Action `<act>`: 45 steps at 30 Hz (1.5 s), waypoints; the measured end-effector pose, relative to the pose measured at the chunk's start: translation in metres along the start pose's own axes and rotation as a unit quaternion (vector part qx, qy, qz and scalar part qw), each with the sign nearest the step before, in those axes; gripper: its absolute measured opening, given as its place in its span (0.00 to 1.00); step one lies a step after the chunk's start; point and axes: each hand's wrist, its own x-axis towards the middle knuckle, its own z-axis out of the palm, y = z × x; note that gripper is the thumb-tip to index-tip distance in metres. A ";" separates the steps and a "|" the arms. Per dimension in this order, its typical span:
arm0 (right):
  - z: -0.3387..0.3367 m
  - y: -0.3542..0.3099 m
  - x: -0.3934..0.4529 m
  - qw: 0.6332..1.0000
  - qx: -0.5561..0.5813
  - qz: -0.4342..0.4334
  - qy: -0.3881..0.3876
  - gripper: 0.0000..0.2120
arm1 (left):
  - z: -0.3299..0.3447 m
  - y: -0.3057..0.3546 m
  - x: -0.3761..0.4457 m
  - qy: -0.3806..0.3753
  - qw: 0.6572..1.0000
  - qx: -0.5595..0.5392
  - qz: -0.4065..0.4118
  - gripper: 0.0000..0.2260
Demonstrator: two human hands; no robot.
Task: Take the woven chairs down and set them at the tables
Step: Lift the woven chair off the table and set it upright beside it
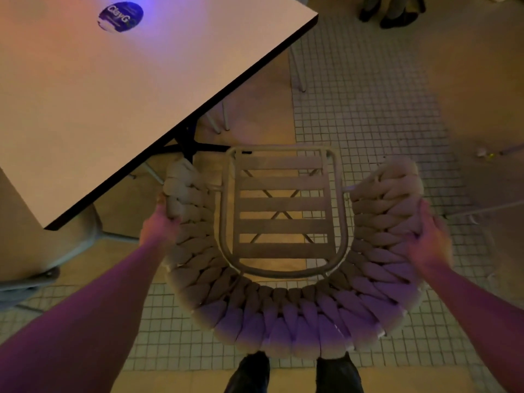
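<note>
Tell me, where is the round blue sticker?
In the head view, the round blue sticker sits at top left on the white table, far beyond the woven chair held in both hands.

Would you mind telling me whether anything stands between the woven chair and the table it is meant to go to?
Nothing visible blocks it. The woven chair, gripped by the left hand and right hand, sits just right of the table corner, with only bare tiled floor around it. The dark table base lies under the tabletop, ahead of the seat.

Head view, steeply downward, close over chair (283,251).
</note>
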 end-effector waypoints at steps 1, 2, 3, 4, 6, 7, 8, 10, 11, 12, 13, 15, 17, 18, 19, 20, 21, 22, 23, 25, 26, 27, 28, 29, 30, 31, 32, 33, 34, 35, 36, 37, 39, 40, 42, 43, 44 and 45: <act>0.000 0.005 0.002 1.000 -0.002 -0.008 -0.006 0.37 | 0.002 0.000 -0.002 0.005 1.000 0.018 0.001 0.33; 0.000 0.009 0.005 1.000 0.002 -0.016 -0.007 0.38 | 0.002 -0.001 -0.004 0.009 1.000 0.021 -0.001 0.33; 0.001 0.013 0.009 1.000 0.009 -0.026 -0.007 0.38 | 0.003 -0.001 -0.007 0.009 1.000 0.015 -0.008 0.33; 0.001 0.016 0.014 0.999 0.013 -0.040 -0.008 0.38 | 0.004 -0.001 -0.012 0.010 1.000 0.005 -0.016 0.33; -0.002 0.020 0.029 0.998 0.007 -0.068 -0.009 0.37 | 0.009 -0.003 -0.022 0.011 0.999 -0.020 -0.025 0.33; -0.003 0.021 0.038 0.997 0.001 -0.075 -0.016 0.37 | 0.012 -0.003 -0.029 0.009 0.999 -0.035 -0.030 0.33; -0.005 0.021 0.048 0.996 -0.005 -0.080 -0.026 0.37 | 0.016 -0.003 -0.035 0.007 0.998 -0.054 -0.037 0.33; -0.007 0.021 0.066 0.994 -0.016 -0.100 -0.044 0.36 | 0.025 -0.003 -0.050 0.017 0.995 -0.078 -0.058 0.33; -0.008 0.021 0.075 0.992 -0.018 -0.118 -0.048 0.36 | 0.029 -0.003 -0.058 0.026 0.994 -0.077 -0.072 0.33; -0.008 0.019 0.085 0.989 -0.017 -0.138 -0.052 0.35 | 0.033 -0.003 -0.066 0.036 0.993 -0.075 -0.085 0.33; -0.009 0.017 0.096 0.986 -0.016 -0.155 -0.056 0.35 | 0.037 -0.002 -0.075 0.046 0.991 -0.077 -0.095 0.33; -0.009 0.009 0.114 0.981 -0.019 -0.184 -0.067 0.35 | 0.043 -0.001 -0.090 0.066 0.987 -0.088 -0.113 0.33; -0.008 -0.001 0.128 0.976 -0.022 -0.205 -0.073 0.35 | 0.047 -0.001 -0.103 0.081 0.984 -0.095 -0.129 0.32; -0.007 -0.007 0.135 0.973 -0.023 -0.215 -0.080 0.35 | 0.049 0.000 -0.108 0.085 0.982 -0.093 -0.139 0.32; -0.006 -0.014 0.142 0.971 -0.023 -0.222 -0.089 0.35 | 0.050 0.000 -0.112 0.089 0.981 -0.090 -0.149 0.32; -0.005 -0.021 0.149 0.969 -0.020 -0.226 -0.100 0.35 | 0.052 0.000 -0.116 0.093 0.979 -0.088 -0.159 0.32; -0.003 -0.030 0.157 0.966 -0.016 -0.234 -0.112 0.36 | 0.054 -0.001 -0.121 0.098 0.976 -0.090 -0.172 0.32; -0.002 -0.038 0.165 0.963 -0.016 -0.242 -0.121 0.36 | 0.057 -0.002 -0.125 0.103 0.973 -0.094 -0.185 0.32; -0.001 -0.045 0.173 0.960 -0.021 -0.249 -0.125 0.36 | 0.060 -0.003 -0.129 0.110 0.970 -0.100 -0.193 0.32; 0.002 -0.064 0.187 0.956 -0.034 -0.260 -0.133 0.36 | 0.063 -0.003 -0.133 0.126 0.964 -0.114 -0.203 0.32; 0.004 -0.074 0.192 0.952 -0.041 -0.271 -0.139 0.35 | 0.064 -0.004 -0.135 0.130 0.961 -0.122 -0.212 0.32; 0.007 -0.083 0.196 0.946 -0.041 -0.288 -0.145 0.35 | 0.066 -0.007 -0.136 0.132 0.958 -0.127 -0.222 0.32; 0.010 -0.093 0.200 0.941 -0.037 -0.301 -0.149 0.35 | 0.067 -0.010 -0.137 0.131 0.955 -0.129 -0.231 0.33; 0.012 -0.101 0.203 0.939 -0.034 -0.307 -0.152 0.36 | 0.067 -0.012 -0.137 0.129 0.954 -0.127 -0.239 0.33; 0.014 -0.107 0.206 0.937 -0.036 -0.310 -0.154 0.36 | 0.065 -0.014 -0.134 0.125 0.953 -0.126 -0.247 0.33; 0.017 -0.111 0.208 0.935 -0.041 -0.314 -0.158 0.36 | 0.063 -0.016 -0.132 0.123 0.950 -0.130 -0.255 0.33; 0.018 -0.112 0.207 0.935 -0.042 -0.313 -0.160 0.36 | 0.062 -0.017 -0.132 0.122 0.950 -0.132 -0.257 0.33; 0.018 -0.114 0.210 0.934 -0.039 -0.315 -0.162 0.36 | 0.062 -0.017 -0.131 0.121 0.949 -0.134 -0.259 0.34; 0.018 -0.116 0.212 0.934 -0.037 -0.315 -0.166 0.37 | 0.062 -0.016 -0.131 0.120 0.948 -0.130 -0.264 0.34; 0.017 -0.116 0.214 0.933 -0.037 -0.314 -0.171 0.37 | 0.062 -0.015 -0.131 0.118 0.948 -0.125 -0.269 0.34; 0.018 -0.116 0.214 0.933 -0.038 -0.314 -0.172 0.37 | 0.063 -0.015 -0.132 0.118 0.948 -0.123 -0.270 0.34; 0.018 -0.115 0.216 0.931 -0.037 -0.321 -0.170 0.37 | 0.065 -0.015 -0.132 0.121 0.947 -0.123 -0.270 0.34; 0.019 -0.115 0.221 0.927 -0.044 -0.333 -0.168 0.36 | 0.068 -0.013 -0.131 0.120 0.948 -0.125 -0.268 0.35; 0.019 -0.117 0.225 0.926 -0.045 -0.333 -0.171 0.35 | 0.069 -0.012 -0.130 0.119 0.947 -0.128 -0.269 0.35; 0.020 -0.121 0.234 0.926 -0.046 -0.330 -0.179 0.35 | 0.071 -0.007 -0.129 0.125 0.944 -0.141 -0.270 0.35; 0.021 -0.122 0.239 0.923 -0.047 -0.335 -0.182 0.36 | 0.072 -0.004 -0.128 0.132 0.942 -0.148 -0.270 0.34; 0.021 -0.125 0.243 0.921 -0.048 -0.339 -0.185 0.36 | 0.073 0.000 -0.127 0.136 0.940 -0.155 -0.271 0.34; 0.020 -0.127 0.248 0.921 -0.048 -0.339 -0.187 0.36 | 0.074 0.004 -0.126 0.140 0.938 -0.162 -0.272 0.34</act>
